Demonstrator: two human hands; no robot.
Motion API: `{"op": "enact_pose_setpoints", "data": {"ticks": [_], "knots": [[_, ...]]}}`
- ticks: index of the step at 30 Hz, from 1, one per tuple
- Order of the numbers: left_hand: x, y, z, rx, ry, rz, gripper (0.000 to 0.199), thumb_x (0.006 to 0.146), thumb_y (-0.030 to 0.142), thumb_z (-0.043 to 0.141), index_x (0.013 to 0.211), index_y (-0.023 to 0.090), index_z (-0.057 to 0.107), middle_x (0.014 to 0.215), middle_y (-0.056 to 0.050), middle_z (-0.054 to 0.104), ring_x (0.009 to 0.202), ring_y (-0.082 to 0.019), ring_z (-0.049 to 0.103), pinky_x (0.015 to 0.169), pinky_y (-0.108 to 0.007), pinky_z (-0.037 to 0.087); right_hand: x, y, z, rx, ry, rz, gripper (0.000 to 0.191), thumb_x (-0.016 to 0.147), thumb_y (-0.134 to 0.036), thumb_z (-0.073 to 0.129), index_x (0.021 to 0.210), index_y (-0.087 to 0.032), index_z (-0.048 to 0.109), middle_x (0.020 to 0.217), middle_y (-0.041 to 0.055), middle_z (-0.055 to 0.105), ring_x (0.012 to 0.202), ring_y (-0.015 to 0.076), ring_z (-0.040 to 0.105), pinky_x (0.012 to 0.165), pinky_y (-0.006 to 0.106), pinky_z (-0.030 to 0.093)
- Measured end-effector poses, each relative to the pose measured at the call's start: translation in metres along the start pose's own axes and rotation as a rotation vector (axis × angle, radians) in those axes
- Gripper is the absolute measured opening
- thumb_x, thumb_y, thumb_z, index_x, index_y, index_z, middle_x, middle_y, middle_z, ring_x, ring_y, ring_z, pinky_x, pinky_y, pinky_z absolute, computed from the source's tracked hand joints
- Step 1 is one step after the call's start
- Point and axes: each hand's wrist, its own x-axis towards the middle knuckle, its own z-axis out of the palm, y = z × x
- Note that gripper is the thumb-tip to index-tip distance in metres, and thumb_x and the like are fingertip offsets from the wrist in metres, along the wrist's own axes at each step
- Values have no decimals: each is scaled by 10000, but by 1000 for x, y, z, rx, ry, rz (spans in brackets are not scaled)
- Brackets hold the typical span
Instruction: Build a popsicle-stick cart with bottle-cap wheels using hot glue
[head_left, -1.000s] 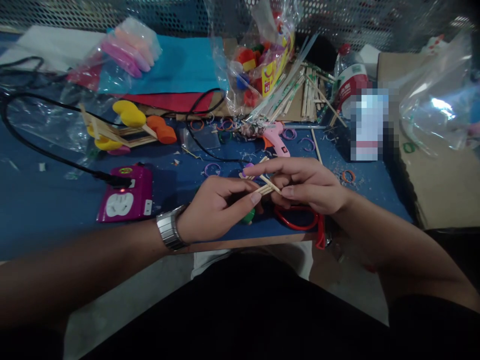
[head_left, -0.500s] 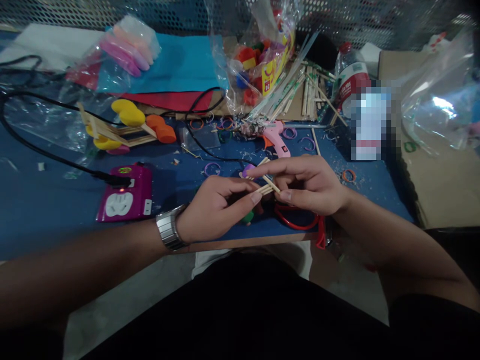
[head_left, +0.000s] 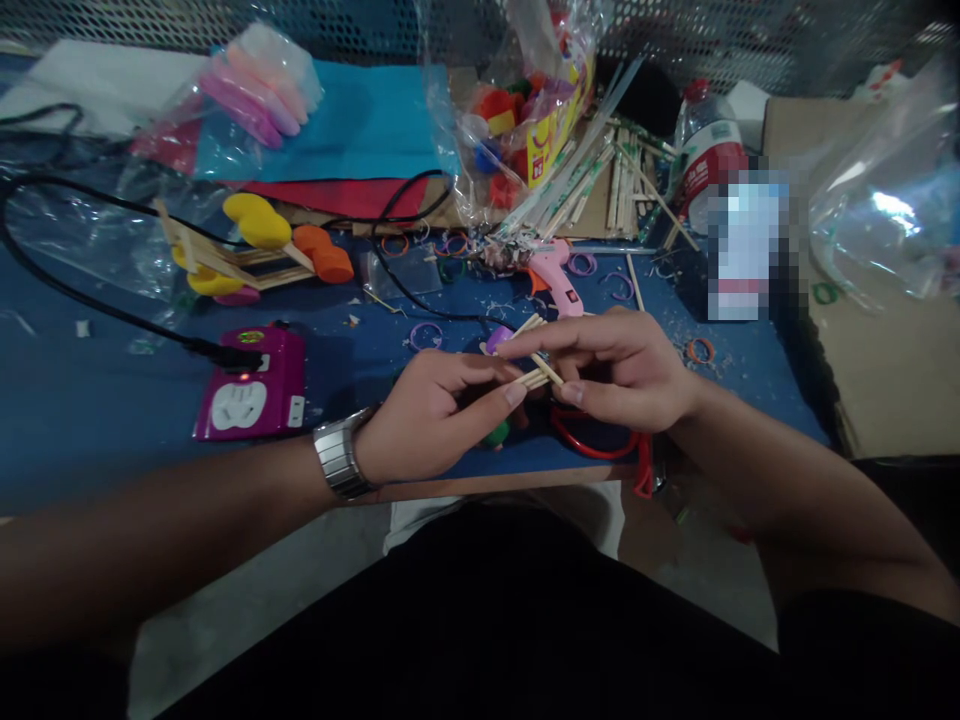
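My left hand [head_left: 431, 412], with a metal watch on its wrist, pinches a small bundle of wooden sticks [head_left: 534, 379] between thumb and fingers. From the right, my right hand [head_left: 626, 370] grips a stick [head_left: 548, 369] that crosses the bundle at an angle, its index finger reaching over the sticks. A purple piece [head_left: 498, 340] shows by that fingertip. Just beyond the hands lies a pink glue gun [head_left: 556, 275]. Red-handled scissors [head_left: 600, 447] are below my right hand, and a green piece [head_left: 497, 434] is partly hidden under my left hand.
A magenta power socket [head_left: 251, 385] with a black cable sits at left, near a stick frame with yellow and orange pieces [head_left: 259, 222]. Behind are bagged coloured pieces [head_left: 499, 110], bundled sticks [head_left: 621, 185] and a bottle [head_left: 707, 150]. Cardboard [head_left: 885, 370] lies at right.
Both hands keep their hold on the sticks with almost no movement. The view has shifted very slightly.
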Motion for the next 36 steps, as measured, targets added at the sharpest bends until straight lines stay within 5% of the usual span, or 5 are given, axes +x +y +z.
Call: {"op": "enact_pose_setpoints", "data": {"ticks": [16, 23, 36], "knots": [[1, 1, 0, 18, 15, 50, 268, 1126, 313, 722, 939, 181, 861, 751, -21, 832, 591, -119, 736, 583, -200, 591, -2, 2, 1, -80, 21, -46, 453, 1118, -336, 707, 1555, -221, 741, 631, -118, 492, 552, 85, 460, 597, 235, 420], [1, 1, 0, 30, 4, 41, 255, 1129, 298, 712, 969, 172, 865, 776, -22, 842, 605, -114, 746, 596, -195, 590, -5, 8, 3, -155, 7, -169, 463, 1192, -293, 579, 1623, -132, 630, 681, -124, 414, 578, 69, 406, 613, 210, 402], [0, -2, 1, 24, 10, 64, 257, 1126, 305, 719, 956, 176, 864, 775, -19, 840, 610, -116, 748, 610, -203, 596, -5, 4, 2, -154, 0, -125, 454, 1180, -296, 612, 1607, -151, 660, 678, -122, 463, 590, 68, 459, 611, 211, 408]]}}
